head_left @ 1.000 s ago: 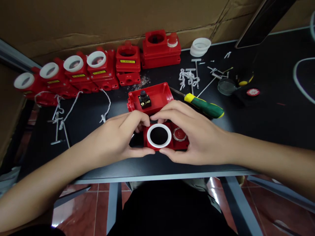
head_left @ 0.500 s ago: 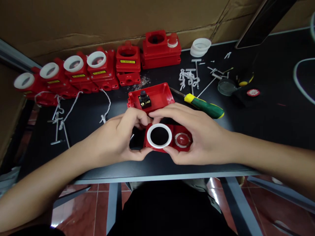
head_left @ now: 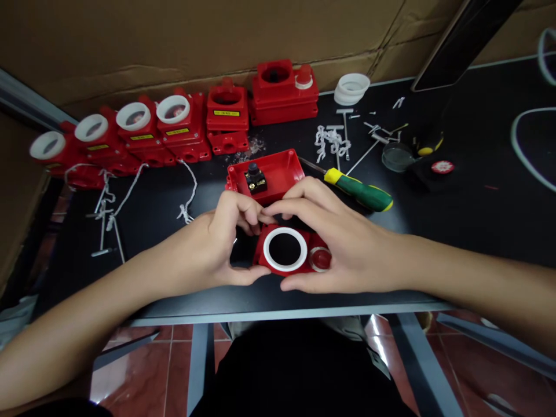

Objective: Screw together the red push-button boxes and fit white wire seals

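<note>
Head view. The left hand (head_left: 217, 243) is curled round the left end of a red cover (head_left: 311, 243), thumb at the near edge and fingers at the far corner; its grip is partly closed, with the cover between thumb and fingers. The right hand (head_left: 356, 240) arches over the right end, palm beside a red button (head_left: 321, 259). Its grip is spread wide, thumb tip just off the near edge and fingertips meeting those of the left hand; whether it bears on the cover cannot be told.

The cover lies near the front edge of the desk (head_left: 434, 231). A white ring (head_left: 285, 268) sits on it, surrounding a black centre.

Directly behind stands an open red base (head_left: 284, 174) containing a black switch block (head_left: 255, 178). To its right lies a screwdriver (head_left: 362, 194), handle green and yellow. Loose white rings (head_left: 353, 87) are stacked at the back.

At the rear left, four red units (head_left: 185, 136) fitted with white rings stand in a row. White cords (head_left: 190, 188) trail forward from them.
</note>
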### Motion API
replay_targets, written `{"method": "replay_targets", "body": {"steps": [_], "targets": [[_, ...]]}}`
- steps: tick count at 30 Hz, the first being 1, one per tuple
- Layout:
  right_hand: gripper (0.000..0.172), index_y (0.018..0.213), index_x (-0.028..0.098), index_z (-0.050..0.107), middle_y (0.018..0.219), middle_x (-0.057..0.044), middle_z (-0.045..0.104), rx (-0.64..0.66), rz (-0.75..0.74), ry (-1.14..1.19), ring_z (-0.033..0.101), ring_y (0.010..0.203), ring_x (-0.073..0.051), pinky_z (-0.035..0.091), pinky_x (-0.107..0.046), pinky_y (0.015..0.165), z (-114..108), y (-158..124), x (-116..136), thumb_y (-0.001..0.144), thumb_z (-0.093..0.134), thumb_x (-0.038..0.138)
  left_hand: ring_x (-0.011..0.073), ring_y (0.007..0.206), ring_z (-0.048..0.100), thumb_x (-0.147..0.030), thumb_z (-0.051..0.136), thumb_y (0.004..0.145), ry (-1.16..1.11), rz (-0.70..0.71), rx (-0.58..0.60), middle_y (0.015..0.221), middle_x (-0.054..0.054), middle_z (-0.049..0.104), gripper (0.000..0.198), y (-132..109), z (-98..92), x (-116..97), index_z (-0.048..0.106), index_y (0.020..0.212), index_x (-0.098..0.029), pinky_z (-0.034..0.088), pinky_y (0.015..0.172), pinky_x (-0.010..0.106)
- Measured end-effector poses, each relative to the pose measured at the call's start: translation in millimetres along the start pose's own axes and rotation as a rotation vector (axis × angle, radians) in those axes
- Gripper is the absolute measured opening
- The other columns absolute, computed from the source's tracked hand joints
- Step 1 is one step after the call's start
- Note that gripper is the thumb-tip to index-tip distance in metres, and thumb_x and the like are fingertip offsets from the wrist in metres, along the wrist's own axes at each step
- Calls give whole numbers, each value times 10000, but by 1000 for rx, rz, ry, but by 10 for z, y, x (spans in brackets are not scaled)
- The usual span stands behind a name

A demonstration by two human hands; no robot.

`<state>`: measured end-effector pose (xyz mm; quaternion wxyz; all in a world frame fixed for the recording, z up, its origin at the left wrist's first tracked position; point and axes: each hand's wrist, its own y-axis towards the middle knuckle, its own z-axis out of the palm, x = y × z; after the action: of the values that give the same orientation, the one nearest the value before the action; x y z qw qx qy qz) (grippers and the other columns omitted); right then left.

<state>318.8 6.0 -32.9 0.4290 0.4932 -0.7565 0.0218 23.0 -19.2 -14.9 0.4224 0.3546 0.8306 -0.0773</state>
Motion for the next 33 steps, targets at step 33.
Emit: {"method": "replay_targets", "body": {"steps": [33], "targets": [[550, 1481, 238, 630, 1363, -126, 737, -49, -30, 81, 723, 1262, -266, 638, -443, 1069, 41, 22, -19, 980, 855, 275, 250, 1054, 835, -433, 976, 1003, 67, -7, 10, 1238, 79, 777, 563, 23, -45, -66, 493, 1241, -268, 671, 870, 357]]}}
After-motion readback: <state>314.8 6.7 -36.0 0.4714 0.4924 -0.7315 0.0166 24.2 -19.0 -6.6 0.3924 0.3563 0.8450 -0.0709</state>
